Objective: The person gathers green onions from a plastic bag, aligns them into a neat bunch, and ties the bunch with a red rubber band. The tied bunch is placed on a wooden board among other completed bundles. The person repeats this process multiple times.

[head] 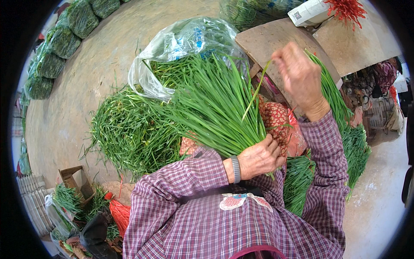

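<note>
A thick bunch of long green leafy stalks, probably garlic chives point(213, 106), fans out over my lap. My left hand point(260, 158), with a grey band at the wrist, is closed round its lower end. Raised to the right above the bunch, my right hand point(299, 77) pinches the tip of one yellowish leaf point(255, 97) between thumb and fingers; the hand is slightly blurred. Behind the bunch, a clear plastic bag point(194, 39) with blue print holds more green leaves. A loose heap of leaves and trimmings point(136, 129) lies on the floor to the left.
A board-topped bench point(265, 39) stands at upper right, with chives point(333, 90) along its edge and red ties point(347, 9) above. Further bundles point(297, 181) lie by my right arm. Packed green bags point(58, 42) line the upper left. A cardboard box point(76, 181) and red strings point(119, 213) are at lower left.
</note>
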Demonstrator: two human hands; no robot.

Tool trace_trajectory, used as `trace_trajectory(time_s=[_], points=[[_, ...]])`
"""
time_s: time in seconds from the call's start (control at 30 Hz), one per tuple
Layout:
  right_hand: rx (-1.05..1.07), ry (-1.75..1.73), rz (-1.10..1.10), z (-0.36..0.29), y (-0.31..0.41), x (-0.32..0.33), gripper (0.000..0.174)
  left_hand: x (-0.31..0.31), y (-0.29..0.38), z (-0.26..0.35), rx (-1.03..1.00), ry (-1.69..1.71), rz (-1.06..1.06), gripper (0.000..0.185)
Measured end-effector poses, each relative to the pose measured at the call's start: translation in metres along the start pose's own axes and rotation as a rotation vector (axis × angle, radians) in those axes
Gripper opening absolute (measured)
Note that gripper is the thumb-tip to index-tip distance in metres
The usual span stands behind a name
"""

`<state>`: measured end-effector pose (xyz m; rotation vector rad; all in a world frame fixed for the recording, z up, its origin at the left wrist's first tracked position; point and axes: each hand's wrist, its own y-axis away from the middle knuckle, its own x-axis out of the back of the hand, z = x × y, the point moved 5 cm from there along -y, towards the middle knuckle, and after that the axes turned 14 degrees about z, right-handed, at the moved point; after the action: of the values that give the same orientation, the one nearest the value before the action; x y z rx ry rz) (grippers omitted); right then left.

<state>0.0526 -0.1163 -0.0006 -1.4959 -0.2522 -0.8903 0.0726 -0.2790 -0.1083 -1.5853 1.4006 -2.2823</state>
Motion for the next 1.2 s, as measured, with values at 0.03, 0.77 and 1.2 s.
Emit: trace_trajectory(time_s=[0.03, 0.77, 1.2], points=[[-0.014, 0.019, 0.055, 0.008, -0.007, 0.002, 0.01, 0.001, -0.001, -0.002, -0.001, 0.015, -0.026, 0.015], [-0.164, -0.373, -0.869, -0.154, 0.058, -0.164, 0.041, 0.405, 0.167, -0.24, 0.789, 0.72, 1.187, 0.036], [-0.1, -0.773, 0.284, -0.192, -0.1, -0.059, 0.012, 0.343, 0.127, -0.261, 1.057, 0.709, 1.168, 0.034]])
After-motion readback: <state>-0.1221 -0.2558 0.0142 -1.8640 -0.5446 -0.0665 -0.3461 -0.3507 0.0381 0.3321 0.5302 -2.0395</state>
